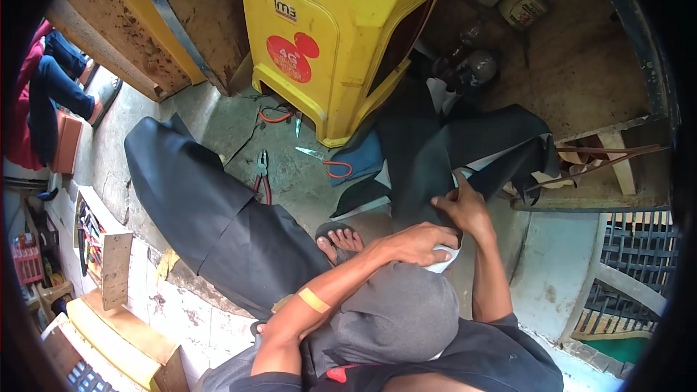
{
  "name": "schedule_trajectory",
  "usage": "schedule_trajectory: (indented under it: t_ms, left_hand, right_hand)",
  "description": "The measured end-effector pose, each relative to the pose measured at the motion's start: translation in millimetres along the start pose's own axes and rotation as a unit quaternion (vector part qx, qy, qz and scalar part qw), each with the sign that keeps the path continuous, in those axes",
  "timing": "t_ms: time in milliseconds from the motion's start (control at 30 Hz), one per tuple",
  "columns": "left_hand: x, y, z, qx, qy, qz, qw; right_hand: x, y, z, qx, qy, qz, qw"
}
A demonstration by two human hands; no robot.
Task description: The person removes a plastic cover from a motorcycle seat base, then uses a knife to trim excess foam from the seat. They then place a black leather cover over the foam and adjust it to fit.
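A large black sheet with a white underside (417,167), perhaps leatherette, hangs in folds in front of me. My left hand (423,242) is closed on its near edge, where the white back turns up under the fingers. Just to the right and farther off, my right hand (466,209) pinches the same sheet, thumb and fingertips against it. My knee, in grey cloth (396,312), is bent below both hands. Another black piece (218,207) drapes over the left side. My sandalled foot (341,242) shows between the two.
Orange-handled scissors (336,167), pliers (262,167) and another orange-handled tool (276,116) lie on the floor. Beyond them stands a yellow plastic stool (305,43). A wooden cabinet (581,58) holds bottles (523,6) at the far right. Another person (47,101) sits far left, near a pen box (114,268).
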State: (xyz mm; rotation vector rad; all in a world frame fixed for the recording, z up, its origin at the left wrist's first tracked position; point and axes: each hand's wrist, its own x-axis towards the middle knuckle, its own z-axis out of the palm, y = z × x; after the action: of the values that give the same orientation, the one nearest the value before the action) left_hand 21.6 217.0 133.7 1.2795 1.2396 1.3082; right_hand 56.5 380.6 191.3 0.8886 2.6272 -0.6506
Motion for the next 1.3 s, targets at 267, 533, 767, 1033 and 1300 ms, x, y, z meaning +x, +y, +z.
schedule_trajectory:
  t_ms: [267, 533, 767, 1033, 1300]
  left_hand:
    - [12.2, -28.7, -5.7, -0.065, -0.047, 0.005, 0.997]
    - [-185.9, 95.0, -86.6, 0.150, 0.264, -0.115, 0.946]
    - [-268.5, 334.6, 79.1, 0.641, 0.549, -0.116, 0.524]
    - [-309.7, 362.9, 349.0, 0.338, 0.752, -0.564, 0.038]
    - [-341.0, 340.8, 720.4, 0.050, 0.495, -0.840, -0.214]
  right_hand:
    - [60.7, 49.1, -12.2, -0.147, 0.161, -0.017, 0.976]
    - [28.7, -39.7, 11.1, 0.125, 0.114, -0.298, 0.940]
    - [-58.2, -306.8, 81.1, 0.093, -0.083, -0.758, 0.640]
    - [-203.3, -370.5, 75.2, 0.041, -0.237, -0.874, 0.423]
    - [-264.2, -361.8, 119.7, -0.080, -0.236, -0.896, 0.367]
